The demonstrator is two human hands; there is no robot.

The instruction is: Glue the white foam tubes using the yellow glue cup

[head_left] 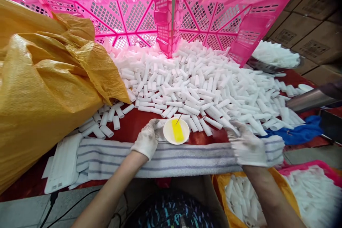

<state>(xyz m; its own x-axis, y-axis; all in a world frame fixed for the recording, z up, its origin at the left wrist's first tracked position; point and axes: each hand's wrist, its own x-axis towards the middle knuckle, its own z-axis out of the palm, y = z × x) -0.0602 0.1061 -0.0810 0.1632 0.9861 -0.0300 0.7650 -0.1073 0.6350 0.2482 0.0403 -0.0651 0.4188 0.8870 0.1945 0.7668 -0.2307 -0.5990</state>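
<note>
Head view: both gloved hands are down at the near edge of the red table [133,128], over a striped grey-and-white towel [171,158].
Left hand: left hand [146,139] in a white glove, grip closed on a small white tube, right beside the small white round dish with yellow paste [176,130].
Right hand: right hand [247,144] in a white glove, fingers spread on the pile's edge; whether the grip holds a tube, I cannot tell.
Tubes: heap of short white plastic tubes [197,85], far too many to count, spilling across the table.
Count: two pink lattice plastic crates [229,10] propped behind, one yellow woven sack [42,89] on the left, one dish, one thin stick in it.
Risk: that dish sits touching loose tubes, so one nudge from the left hand could smear paste on the towel; tubes near the edge could roll off.
</note>
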